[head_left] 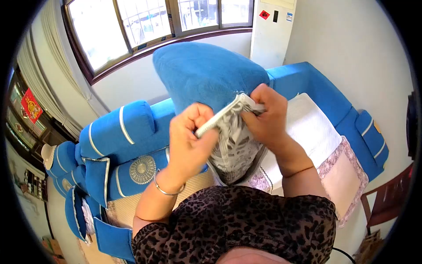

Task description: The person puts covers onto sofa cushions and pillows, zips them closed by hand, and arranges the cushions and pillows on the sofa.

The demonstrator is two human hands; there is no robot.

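The left hand [189,141] and right hand [270,116] pinch the cushion [206,70] by its white trim [224,113]; its blue part bulges beyond them, its patterned part hangs below.

Two hands [191,143], one bangle [169,192], one large blue cushion [206,70]; four window panes [143,20] toward eleven o'clock, one red door decoration [32,105] at nine, one wooden chair [389,198] at four.

L hand [190,143], R hand [270,115] gripping cushion [209,70], sofa [110,132] bhnd
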